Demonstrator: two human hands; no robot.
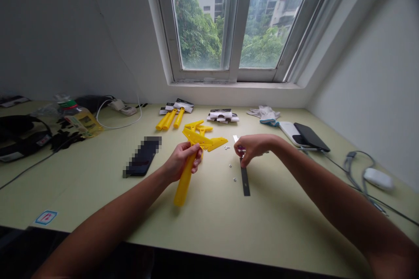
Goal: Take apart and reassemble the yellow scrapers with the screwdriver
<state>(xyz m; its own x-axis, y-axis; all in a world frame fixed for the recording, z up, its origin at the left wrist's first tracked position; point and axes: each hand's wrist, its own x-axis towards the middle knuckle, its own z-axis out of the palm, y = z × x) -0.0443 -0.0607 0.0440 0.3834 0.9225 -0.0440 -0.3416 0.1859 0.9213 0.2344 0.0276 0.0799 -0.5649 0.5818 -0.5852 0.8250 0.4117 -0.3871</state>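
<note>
My left hand (185, 160) is wrapped around a yellow plastic scraper handle (184, 187), its wide triangular head pointing up and to the right. Just behind that head lie more yellow plastic pieces (205, 129). Over a dark flat strip (245, 181) on the table is my right hand (252, 147), fingers curled down and pressed together. A small purple-pink thing (241, 151) shows at its fingers; what they grip is mostly hidden. Several small nuts (235, 179) lie scattered between the two hands.
Three yellow handles (169, 119) with card labels and a stack of packets (223, 116) lie toward the window. A phone (142, 157) is at left, a bottle (81, 117) beyond it. Gloves (265, 114), a black-and-white device (307, 136), cables and a white case (379, 178) sit at right.
</note>
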